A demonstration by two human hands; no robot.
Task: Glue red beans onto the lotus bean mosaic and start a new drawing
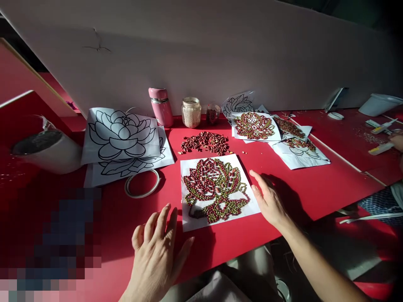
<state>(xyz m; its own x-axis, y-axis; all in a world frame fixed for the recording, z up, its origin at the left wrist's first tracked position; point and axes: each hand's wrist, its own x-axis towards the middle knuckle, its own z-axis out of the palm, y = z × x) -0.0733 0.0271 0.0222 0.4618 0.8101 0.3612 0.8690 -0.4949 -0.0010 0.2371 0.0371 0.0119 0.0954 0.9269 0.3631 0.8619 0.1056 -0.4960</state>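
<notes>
In front of me on the red table lies a white sheet with a lotus picture (217, 188) made of red and green beans. My left hand (157, 239) hovers by the sheet's lower left corner, fingers spread and holding nothing. At the sheet's right edge is my right hand (267, 199), its fingers stretched out; whether it touches the paper I cannot tell. Just behind the sheet sits a loose pile of dark red beans (206, 142). A roll of tape (142, 183) lies flat to the left.
Printed lotus outlines (122, 134) are stacked at left, beside a bin (47, 151). Along the wall stand a pink flask (161, 107), a glass jar (191, 112) and a small cup (213, 114). More bean pictures (256, 126) lie at right, near another person's hand (398, 140).
</notes>
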